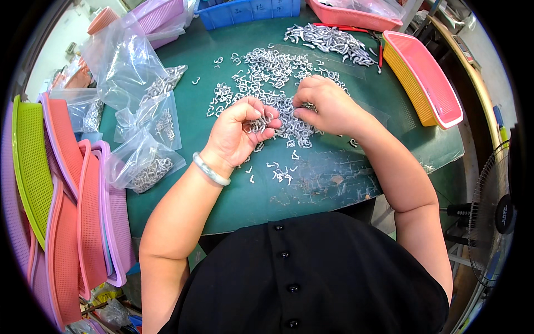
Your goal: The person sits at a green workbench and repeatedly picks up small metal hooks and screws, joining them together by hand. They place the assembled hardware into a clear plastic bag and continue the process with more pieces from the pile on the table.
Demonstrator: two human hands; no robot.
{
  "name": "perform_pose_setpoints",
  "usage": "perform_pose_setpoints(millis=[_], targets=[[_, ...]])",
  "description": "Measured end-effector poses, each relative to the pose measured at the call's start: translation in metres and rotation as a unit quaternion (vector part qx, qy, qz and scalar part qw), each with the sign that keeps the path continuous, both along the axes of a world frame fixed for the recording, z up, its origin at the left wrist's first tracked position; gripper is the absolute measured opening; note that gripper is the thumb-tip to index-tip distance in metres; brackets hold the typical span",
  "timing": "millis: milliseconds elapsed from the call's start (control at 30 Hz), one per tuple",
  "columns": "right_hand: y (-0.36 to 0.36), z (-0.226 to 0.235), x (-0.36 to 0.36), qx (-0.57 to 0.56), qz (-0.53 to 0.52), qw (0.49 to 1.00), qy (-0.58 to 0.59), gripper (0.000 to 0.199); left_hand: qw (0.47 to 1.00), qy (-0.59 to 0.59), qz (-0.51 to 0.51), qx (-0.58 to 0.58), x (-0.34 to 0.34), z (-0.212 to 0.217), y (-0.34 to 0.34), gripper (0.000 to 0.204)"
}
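Small silvery curved metal pieces [272,69] lie in a loose pile on the green tabletop [222,214]. My left hand [231,128] is turned palm up at the near left of the pile, its fingers curled around several of these pieces [257,123]. Over the right part of the pile is my right hand [331,106], thumb and fingers drawn together close to the pieces. Whatever is between those fingertips is mostly hidden. A few separate pieces [283,173] are scattered nearer to me.
Clear plastic bags [147,164] of metal parts lie at the left, beside stacked coloured baskets [36,178]. Longer grey metal pieces [331,42] and red-handled pliers [380,55] are at the far right. A pink-and-yellow basket [414,78] and a fan [489,214] stand right.
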State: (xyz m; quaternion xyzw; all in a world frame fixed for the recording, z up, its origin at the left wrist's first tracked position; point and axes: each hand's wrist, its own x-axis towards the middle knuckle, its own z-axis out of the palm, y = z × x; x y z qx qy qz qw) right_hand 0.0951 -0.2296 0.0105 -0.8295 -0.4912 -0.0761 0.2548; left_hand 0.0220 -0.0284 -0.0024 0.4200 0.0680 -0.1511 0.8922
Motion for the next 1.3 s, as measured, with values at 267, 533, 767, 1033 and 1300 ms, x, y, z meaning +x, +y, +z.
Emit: perform_pose_setpoints(millis=[267,533,767,1033,1300], targets=[[-0.001,0.002,0.002,0.094,-0.055,0.96,0.258,0.014,0.995,0.001,-0.021,0.093,-0.002,0.005,-0.008,0.01],[0.004,0.006,-0.007,0.164,-0.031,0.904,0.395,0.015,0.99,-0.023,-0.042,0.136,-0.005,0.004,-0.02,0.011],[0.0,-0.005,0.0,0.056,0.003,0.997,0.059,0.012,0.988,-0.02,-0.03,0.15,-0.005,0.003,-0.017,0.008],[0.0,-0.005,0.002,0.034,0.01,0.994,0.103,0.009,0.994,0.005,0.01,0.113,-0.003,0.005,-0.012,0.003],[0.004,-0.008,0.001,0.051,0.011,0.998,0.042,0.007,0.997,-0.005,-0.011,0.072,0.0,0.0,-0.004,0.007]])
